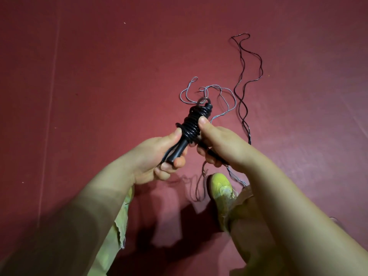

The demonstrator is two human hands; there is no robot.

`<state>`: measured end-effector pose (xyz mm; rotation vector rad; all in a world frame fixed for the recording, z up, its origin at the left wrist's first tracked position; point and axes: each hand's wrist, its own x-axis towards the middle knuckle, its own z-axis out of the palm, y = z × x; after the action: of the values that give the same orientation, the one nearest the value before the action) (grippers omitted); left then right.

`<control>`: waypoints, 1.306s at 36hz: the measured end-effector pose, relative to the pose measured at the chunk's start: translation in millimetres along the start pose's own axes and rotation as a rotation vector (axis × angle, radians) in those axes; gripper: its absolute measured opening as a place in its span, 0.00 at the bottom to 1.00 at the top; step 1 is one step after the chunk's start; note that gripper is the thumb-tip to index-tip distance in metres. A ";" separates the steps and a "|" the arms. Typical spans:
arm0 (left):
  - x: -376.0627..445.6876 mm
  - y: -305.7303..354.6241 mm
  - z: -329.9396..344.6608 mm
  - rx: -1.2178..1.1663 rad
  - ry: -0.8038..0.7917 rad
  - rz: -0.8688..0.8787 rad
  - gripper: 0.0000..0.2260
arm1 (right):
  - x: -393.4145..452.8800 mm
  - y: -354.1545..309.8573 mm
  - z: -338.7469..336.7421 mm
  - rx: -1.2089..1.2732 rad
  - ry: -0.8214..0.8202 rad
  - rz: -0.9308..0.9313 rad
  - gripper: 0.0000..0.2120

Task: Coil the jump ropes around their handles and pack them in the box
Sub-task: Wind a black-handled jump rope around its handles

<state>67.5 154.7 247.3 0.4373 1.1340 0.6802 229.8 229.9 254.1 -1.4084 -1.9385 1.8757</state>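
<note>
Jump ropes sprawled over dark red floor [99, 76], ahead of the feet: black rope [242, 80] snaking in long wavy double line at right, running back toward the right hand; grey rope [225, 90] looped loosely in the middle, just left of the black one, trailing down past the shoe. Two bare forearms reaching in from the bottom corners, over pale green trouser legs [117, 226]. Left hand [159, 154] curled round the bare lower end of black handles [180, 150], thumb pressed on the side of the coil, fingers [169, 166] wrapped underneath. Right hand [217, 142] closed on the right side of the bundle, thumb laid along the coil, fingertips tucked beneath and pinching black rope there. Yellow-green shoe [221, 188] planted on the floor below the right hand, strands of grey rope lying just beside it. Coil [194, 124] of black rope wound tightly in many turns around the upper part of the handles, held in the air between both hands, tilted up and to the right. Small grey loop at the coil's top end.
</note>
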 end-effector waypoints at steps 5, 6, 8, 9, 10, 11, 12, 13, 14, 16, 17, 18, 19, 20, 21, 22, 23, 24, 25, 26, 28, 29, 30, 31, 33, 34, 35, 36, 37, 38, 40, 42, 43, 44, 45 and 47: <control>6.1 -3.6 1.9 0.197 0.220 0.063 0.18 | 3.9 2.8 10.4 -0.016 0.045 0.066 0.29; 6.6 -3.7 2.7 0.236 0.252 0.075 0.18 | 5.4 4.1 13.0 -0.032 0.072 0.074 0.29; 7.9 -3.2 2.7 0.411 0.329 0.110 0.16 | 7.8 5.9 18.9 -0.087 0.120 0.085 0.30; 8.8 -3.2 2.3 0.540 0.370 0.128 0.16 | 8.6 6.3 22.0 -0.121 0.139 0.089 0.31; 9.4 -3.0 2.1 0.663 0.401 0.147 0.17 | 8.9 6.6 25.1 -0.157 0.151 0.091 0.31; 9.7 -3.5 1.6 0.757 0.421 0.162 0.18 | 9.0 6.6 27.9 -0.186 0.156 0.091 0.31; 10.6 -4.3 1.3 0.817 0.433 0.175 0.18 | 8.8 6.9 29.4 -0.201 0.159 0.095 0.31; 11.0 -5.0 0.7 0.858 0.444 0.185 0.18 | 9.0 6.9 30.6 -0.196 0.159 0.105 0.31; 11.6 -5.4 0.7 0.895 0.457 0.193 0.17 | 9.1 7.3 30.7 -0.175 0.157 0.123 0.32; 12.5 -5.9 0.9 0.977 0.484 0.197 0.17 | 9.5 8.4 30.0 -0.092 0.146 0.183 0.33; 13.7 -6.7 0.8 1.027 0.497 0.195 0.17 | 9.8 9.1 29.7 -0.044 0.140 0.218 0.33; 14.9 -8.0 0.5 1.082 0.511 0.196 0.17 | 10.1 9.8 29.5 -0.010 0.135 0.246 0.33; 15.9 -9.6 0.3 1.120 0.522 0.195 0.17 | 10.4 10.4 29.6 0.007 0.134 0.265 0.33; 16.6 -11.1 0.1 1.129 0.517 0.190 0.17 | 10.8 11.1 29.7 0.009 0.133 0.277 0.33; 17.2 -12.5 -0.1 1.092 0.483 0.186 0.17 | 11.4 11.6 29.1 0.002 0.135 0.280 0.32; 17.6 -13.8 -0.4 0.988 0.420 0.186 0.18 | 12.2 12.2 28.4 -0.009 0.142 0.281 0.31; 16.0 -13.5 0.2 0.813 0.342 0.183 0.19 | 13.1 12.6 26.9 -0.013 0.154 0.279 0.31; 13.8 -11.9 0.4 0.606 0.267 0.157 0.20 | 13.9 12.7 25.0 -0.002 0.166 0.274 0.30; 11.8 -9.9 -0.9 0.412 0.193 0.112 0.23 | 14.5 12.4 23.0 0.026 0.175 0.262 0.30; 9.9 -8.0 -3.0 0.256 0.117 0.070 0.26 | 14.7 11.5 21.1 0.068 0.180 0.243 0.29; 6.2 -5.2 -6.7 0.081 -0.011 0.024 0.29 | 14.4 8.2 17.6 0.161 0.181 0.197 0.29; 4.8 -4.4 -7.4 0.031 -0.064 0.009 0.27 | 14.1 6.5 16.3 0.195 0.176 0.178 0.29; 3.6 -3.3 -7.6 -0.016 -0.107 -0.007 0.25 | 13.8 5.1 15.6 0.213 0.170 0.162 0.29; 2.5 -2.3 -7.4 -0.064 -0.130 -0.025 0.23 | 13.8 4.6 15.4 0.217 0.166 0.148 0.29; 1.5 -1.1 -6.2 -0.139 -0.141 -0.053 0.20 | 13.6 4.7 16.4 0.211 0.168 0.131 0.29; 1.7 -1.1 -5.4 -0.147 -0.131 -0.060 0.19 | 13.2 4.8 17.0 0.209 0.170 0.128 0.29; 2.1 -1.2 -4.1 -0.132 -0.111 -0.058 0.18 | 13.3 5.4 17.4 0.209 0.168 0.129 0.29; 3.0 -1.7 -3.0 -0.099 -0.086 -0.047 0.18 | 12.9 5.6 17.4 0.212 0.162 0.135 0.29; 4.3 -2.7 -2.1 -0.054 -0.053 -0.032 0.18 | 12.7 6.3 17.1 0.208 0.157 0.145 0.29; 5.9 -3.7 -1.6 -0.001 -0.011 -0.014 0.17 | 12.4 6.7 16.6 0.193 0.156 0.154 0.30; 7.8 -4.8 -0.1 0.099 0.084 0.022 0.15 | 13.1 9.3 16.3 0.133 0.167 0.165 0.32; 10.0 -5.9 1.7 0.181 0.174 0.056 0.12 | 14.0 11.4 16.9 0.080 0.186 0.177 0.33; 11.0 -6.6 2.5 0.225 0.216 0.078 0.11 | 14.4 12.1 17.0 0.064 0.193 0.186 0.34; 12.7 -8.0 1.9 0.283 0.253 0.110 0.10 | 14.3 12.1 17.0 0.056 0.197 0.197 0.34; 14.3 -9.3 0.9 0.358 0.280 0.148 0.10 | 13.9 11.7 16.9 0.055 0.196 0.206 0.34; 16.4 -12.0 -2.0 0.542 0.316 0.214 0.16 | 12.2 10.2 15.8 0.068 0.189 0.210 0.32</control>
<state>73.1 157.4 227.9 0.9452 1.5930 0.6350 218.3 224.2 235.7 -1.7567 -1.6816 1.7936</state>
